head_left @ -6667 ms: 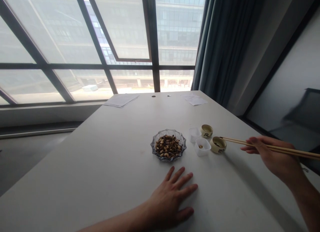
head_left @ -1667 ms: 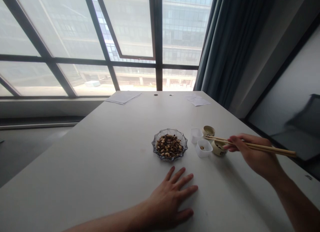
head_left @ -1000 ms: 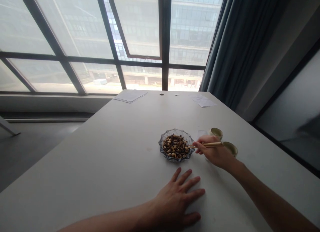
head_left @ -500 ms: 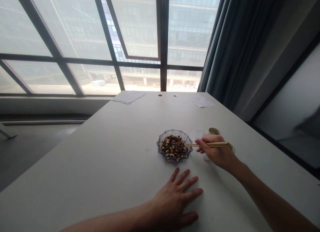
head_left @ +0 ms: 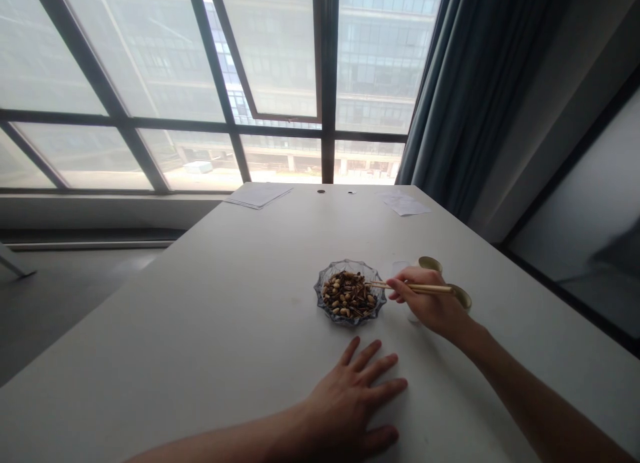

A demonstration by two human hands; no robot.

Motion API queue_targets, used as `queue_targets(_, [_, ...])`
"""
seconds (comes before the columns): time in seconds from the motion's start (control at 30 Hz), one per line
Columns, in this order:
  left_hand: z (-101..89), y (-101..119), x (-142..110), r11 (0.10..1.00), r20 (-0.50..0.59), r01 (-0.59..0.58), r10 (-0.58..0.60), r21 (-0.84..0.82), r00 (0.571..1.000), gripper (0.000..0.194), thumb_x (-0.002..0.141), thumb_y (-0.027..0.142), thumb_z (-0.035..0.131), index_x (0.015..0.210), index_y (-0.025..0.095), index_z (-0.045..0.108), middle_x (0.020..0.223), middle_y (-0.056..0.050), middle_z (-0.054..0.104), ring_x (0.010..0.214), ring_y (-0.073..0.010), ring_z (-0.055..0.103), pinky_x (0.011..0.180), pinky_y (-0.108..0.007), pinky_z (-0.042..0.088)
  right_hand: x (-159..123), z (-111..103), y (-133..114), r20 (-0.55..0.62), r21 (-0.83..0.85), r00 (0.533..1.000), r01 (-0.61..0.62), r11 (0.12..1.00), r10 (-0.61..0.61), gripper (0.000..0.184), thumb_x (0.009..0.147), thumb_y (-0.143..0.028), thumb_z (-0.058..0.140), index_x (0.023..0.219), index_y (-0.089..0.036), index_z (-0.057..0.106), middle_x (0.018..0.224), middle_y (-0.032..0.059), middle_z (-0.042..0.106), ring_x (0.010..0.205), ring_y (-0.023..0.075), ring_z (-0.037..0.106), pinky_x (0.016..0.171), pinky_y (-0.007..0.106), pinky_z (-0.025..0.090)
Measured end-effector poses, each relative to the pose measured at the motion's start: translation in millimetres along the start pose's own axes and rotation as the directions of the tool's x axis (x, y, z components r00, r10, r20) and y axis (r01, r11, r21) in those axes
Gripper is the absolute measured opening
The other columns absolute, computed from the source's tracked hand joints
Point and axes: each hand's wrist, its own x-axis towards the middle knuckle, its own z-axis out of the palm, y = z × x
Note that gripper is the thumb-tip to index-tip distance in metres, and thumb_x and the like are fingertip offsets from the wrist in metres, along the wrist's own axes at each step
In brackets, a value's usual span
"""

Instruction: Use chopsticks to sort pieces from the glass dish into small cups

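Two slim wooden chopsticks [head_left: 417, 287] run nearly level from the right hand [head_left: 430, 302], their smooth, pale shafts close together and their tips reaching in over the right side of a shallow glass dish [head_left: 334, 315]. The dish has a blue tint and a scalloped, faceted rim, and it sits on a smooth white table [head_left: 200, 303]. Heaped inside are pale nuts in their shells [head_left: 345, 296], mixed with dark slivers. The chopstick tips hover above the right part of the heap; whether they touch or pinch a nut is too small to tell.

The right hand is mostly closed, its fingers curled around the chopsticks, and it sits just beside the dish without touching it. The left hand [head_left: 350, 402] lies palm down on the table, open, with its fingers spread wide. It holds nothing and rests near the front of the dish, apart from it.

Around the right hand are two small round glazed ceramic cups [head_left: 430, 264], the nearer one partly hidden behind the fingers and wrist. Slivers of translucent plastic containers [head_left: 401, 264] show beside them. Loose sheets of paper [head_left: 259, 195] lie at the far end of the table, beneath a tall window [head_left: 280, 63] and beside a dark teal curtain [head_left: 450, 83].
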Motion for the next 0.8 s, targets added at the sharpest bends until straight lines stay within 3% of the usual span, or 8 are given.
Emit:
queue_targets(0.17, [1.6, -1.2, 0.7, 1.000, -0.009, -0.001, 0.001, 0.002, 1.000, 0.065, 0.104, 0.064, 0.052, 0.162, 0.036, 0.042, 0.174, -0.004, 0.032, 0.162, -0.0405, 0.021, 0.128, -0.071, 0.010, -2.7, -3.3, -0.3, 0.071, 0.028, 0.994, -0.080, 0.996, 0.078, 0.035, 0.101, -0.048, 0.065, 0.080, -0.022, 0.074, 0.071, 0.0030, 0.075, 0.065, 0.0197, 0.075, 0.063, 0.030, 0.058])
queue_targets(0.33, [1.7, -0.7, 0.5, 1.000, 0.000, 0.004, -0.004, 0.010, 1.000, 0.066, 0.104, 0.063, 0.053, 0.162, 0.037, 0.041, 0.175, -0.002, 0.031, 0.162, -0.0400, 0.020, 0.128, -0.071, 0.010, 0.1, 3.5, 6.3, 0.123, 0.038, 0.990, -0.078, 0.996, 0.073, 0.033, 0.102, -0.044, 0.065, 0.082, -0.020, 0.074, 0.071, 0.0024, 0.075, 0.066, 0.0187, 0.076, 0.063, 0.028, 0.056])
queue_targets(0.6, [1.7, -0.4, -0.6, 1.000, -0.004, 0.003, -0.003, -0.006, 1.000, 0.065, 0.105, 0.065, 0.049, 0.162, 0.037, 0.041, 0.174, -0.003, 0.032, 0.163, -0.0392, 0.019, 0.128, -0.071, 0.009, -1.3, 8.6, 12.7, 0.101, 0.082, 0.990, -0.109, 0.991, 0.101, 0.037, 0.101, -0.050, 0.066, 0.076, -0.023, 0.071, 0.074, 0.0054, 0.077, 0.069, 0.0217, 0.078, 0.063, 0.030, 0.060])
queue_targets(0.8, [1.3, -1.3, 0.6, 1.000, -0.002, 0.000, 0.000, 0.000, 1.000, 0.065, 0.105, 0.066, 0.048, 0.162, 0.036, 0.041, 0.175, -0.003, 0.031, 0.163, -0.0392, 0.019, 0.128, -0.072, 0.010, -3.4, 9.1, 14.7, 0.088, 0.038, 0.995, -0.047, 0.998, 0.044, 0.040, 0.103, -0.051, 0.062, 0.074, -0.024, 0.068, 0.076, 0.0067, 0.077, 0.069, 0.0222, 0.077, 0.063, 0.031, 0.060])
